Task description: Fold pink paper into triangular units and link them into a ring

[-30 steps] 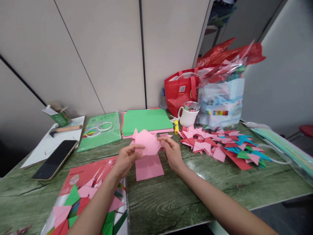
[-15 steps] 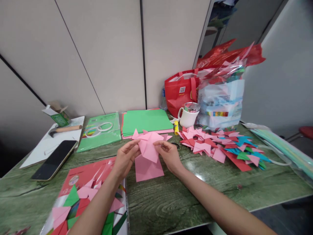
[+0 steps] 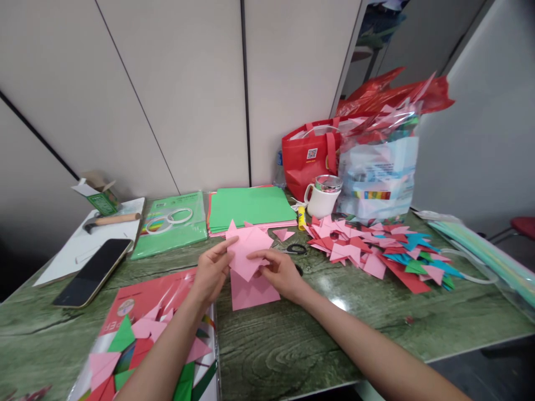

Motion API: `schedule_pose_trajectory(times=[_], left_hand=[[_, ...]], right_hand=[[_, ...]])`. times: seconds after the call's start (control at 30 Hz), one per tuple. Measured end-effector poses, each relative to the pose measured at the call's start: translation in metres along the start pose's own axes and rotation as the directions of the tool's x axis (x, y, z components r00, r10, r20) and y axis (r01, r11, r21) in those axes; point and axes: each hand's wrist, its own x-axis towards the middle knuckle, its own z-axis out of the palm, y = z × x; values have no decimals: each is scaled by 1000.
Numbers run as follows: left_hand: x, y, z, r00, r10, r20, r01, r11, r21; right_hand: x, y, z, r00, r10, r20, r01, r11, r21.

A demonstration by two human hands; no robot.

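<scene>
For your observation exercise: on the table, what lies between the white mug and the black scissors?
In the head view, a yellow glue stick lies between the white mug and the black scissors, beside the green paper stack.

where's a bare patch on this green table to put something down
Bare green table shows at the near edge, between the clear packet of paper triangles and the right forearm, and right of that arm, below the pile of folded paper pieces. Around the hands' pink paper and the green sheet stack it is crowded.
</scene>
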Motion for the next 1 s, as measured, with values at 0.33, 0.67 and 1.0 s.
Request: schedule_pose_trajectory(times=[0.33, 0.67, 1.0], left_hand=[[-2, 0, 2, 998, -22, 63, 19, 998, 53], [-6, -5, 2, 989, -40, 143, 17, 987, 160], [-9, -7, 5, 987, 27, 158, -76, 947, 312]], right_hand=[[0, 0, -4, 998, -57, -38, 51, 989, -142], [2, -7, -4, 968, 24, -249, -38, 998, -52], [1, -8, -3, 962, 54, -269, -46, 998, 36]])
